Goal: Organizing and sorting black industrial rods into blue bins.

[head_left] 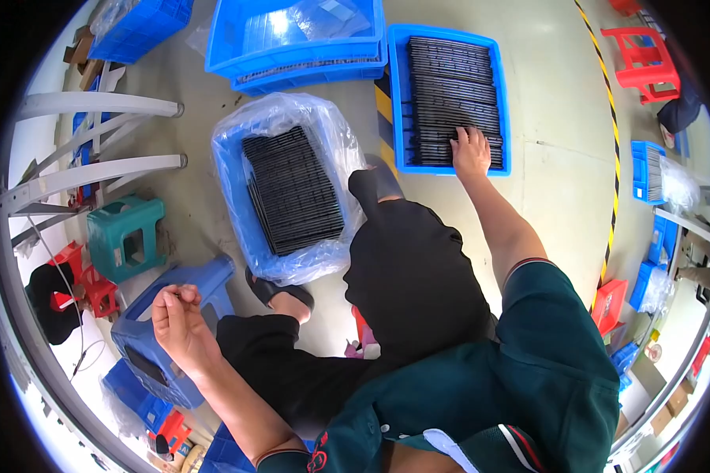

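Note:
My right hand (471, 154) reaches into a blue crate (508, 102) at the upper right. Its slightly spread fingers touch the near end of several rows of thin black flat parts (450, 94) packed in there. Nearer the middle stands a second blue crate lined with clear plastic film (233, 185). Black flat parts (296, 189) lie stacked inside that lined crate. Raised at the lower left, over a blue plastic stool (213, 284), is my left hand (183, 331). Its fingers are curled with the tips together; whatever they may pinch is too small to make out.
Stacked blue crates (292, 59) stand beyond the lined one. At left are a green stool (126, 236) and light metal legs (102, 162). A yellow-black floor line (614, 158) runs down the right, with a red stool (643, 63) and another person's leg (681, 110) past it.

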`<state>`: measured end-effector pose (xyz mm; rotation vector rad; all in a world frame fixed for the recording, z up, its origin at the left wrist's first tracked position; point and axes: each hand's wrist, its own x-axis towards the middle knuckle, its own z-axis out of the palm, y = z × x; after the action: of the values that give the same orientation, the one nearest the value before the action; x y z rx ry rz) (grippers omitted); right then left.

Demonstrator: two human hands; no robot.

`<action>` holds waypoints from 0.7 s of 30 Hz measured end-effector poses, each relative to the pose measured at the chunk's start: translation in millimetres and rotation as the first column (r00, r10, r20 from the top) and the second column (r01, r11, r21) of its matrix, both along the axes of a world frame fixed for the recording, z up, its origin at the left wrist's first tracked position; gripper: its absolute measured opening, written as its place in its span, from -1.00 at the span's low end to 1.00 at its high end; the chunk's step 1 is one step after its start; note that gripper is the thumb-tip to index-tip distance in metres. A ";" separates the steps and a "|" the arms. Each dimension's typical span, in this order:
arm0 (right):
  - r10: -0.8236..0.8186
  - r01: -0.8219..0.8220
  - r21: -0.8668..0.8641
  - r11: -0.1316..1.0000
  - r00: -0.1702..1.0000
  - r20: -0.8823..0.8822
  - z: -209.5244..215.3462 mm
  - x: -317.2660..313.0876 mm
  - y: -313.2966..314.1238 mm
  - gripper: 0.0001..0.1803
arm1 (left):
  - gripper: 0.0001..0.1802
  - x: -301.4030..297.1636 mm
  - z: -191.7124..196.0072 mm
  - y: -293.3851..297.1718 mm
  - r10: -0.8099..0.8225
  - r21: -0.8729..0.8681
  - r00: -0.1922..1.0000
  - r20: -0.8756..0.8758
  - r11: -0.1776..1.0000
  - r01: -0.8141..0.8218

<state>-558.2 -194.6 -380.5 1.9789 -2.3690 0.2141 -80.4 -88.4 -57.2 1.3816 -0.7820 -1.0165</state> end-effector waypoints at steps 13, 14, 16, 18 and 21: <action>0.064 -0.065 0.031 0.997 0.998 0.008 9.6 -2.1 6.4 -0.69 | -0.84 -5.9 4.5 0.6 0.042 -0.044 0.998 -0.038 0.998 -0.044; 0.095 -0.095 -0.003 0.995 0.995 -0.001 9.3 2.4 7.6 -0.75 | -0.84 -4.2 8.5 3.5 0.037 -0.060 0.999 -0.026 0.997 -0.039; 0.081 -0.080 0.150 0.986 0.997 -0.004 9.8 6.6 4.7 -0.74 | -0.84 -3.1 13.5 7.7 0.061 -0.071 0.998 -0.024 0.996 -0.062; 0.123 -0.112 0.175 0.978 0.991 -0.052 12.9 4.0 -0.5 -0.81 | -0.85 -2.3 13.8 9.5 0.079 -0.081 0.996 -0.035 0.993 -0.082; 0.171 -0.134 0.250 0.959 0.976 -0.135 28.3 2.3 -19.2 -0.85 | -0.85 -0.9 16.1 12.6 0.094 -0.084 0.995 -0.041 0.992 -0.097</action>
<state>-555.9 -213.8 -352.2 2.1930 -2.2367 -0.2266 -81.4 -75.8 -41.1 1.3111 -0.7172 -0.9213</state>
